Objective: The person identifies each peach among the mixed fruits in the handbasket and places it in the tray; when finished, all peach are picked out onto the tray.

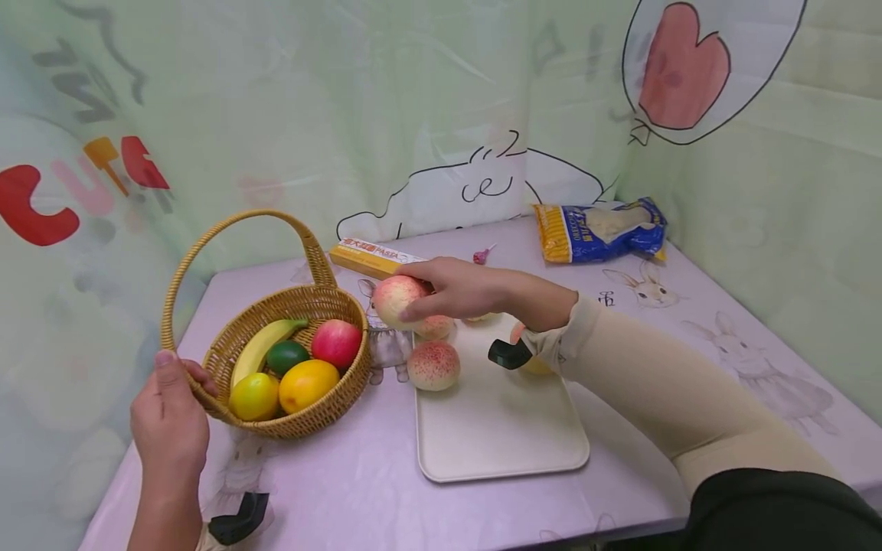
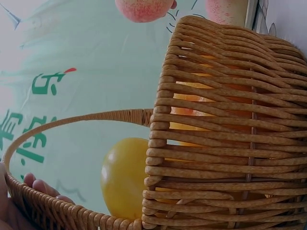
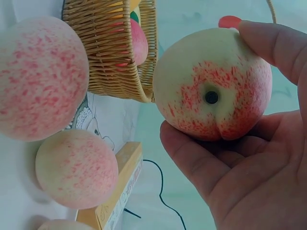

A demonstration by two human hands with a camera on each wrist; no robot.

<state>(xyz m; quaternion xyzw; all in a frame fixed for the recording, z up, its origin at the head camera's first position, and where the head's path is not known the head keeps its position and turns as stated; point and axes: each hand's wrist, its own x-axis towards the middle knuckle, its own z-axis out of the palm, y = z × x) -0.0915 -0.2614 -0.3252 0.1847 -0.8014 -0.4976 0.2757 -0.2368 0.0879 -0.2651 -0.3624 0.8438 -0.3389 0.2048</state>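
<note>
My right hand (image 1: 462,289) holds a pink-speckled peach (image 1: 398,301) above the tray's far left corner, close to the basket. Thumb and fingers grip its sides, and the dark-centred stem hollow of the peach (image 3: 211,96) shows in the right wrist view. My left hand (image 1: 171,417) grips the near left rim of the wicker basket (image 1: 313,423), by the foot of its handle. Inside lie a banana (image 1: 258,352), a dark green fruit (image 1: 286,357), a red apple (image 1: 336,343), a yellow fruit (image 1: 254,397) and an orange-yellow fruit (image 1: 308,385).
A cream tray (image 1: 503,444) bears another peach (image 1: 434,366) and more fruit, partly hidden by my right arm. Behind are a pasta box (image 1: 365,259), a small wrapped lollipop (image 1: 482,255) and a blue-and-yellow bag (image 1: 599,231). A printed curtain (image 1: 427,92) encloses the table.
</note>
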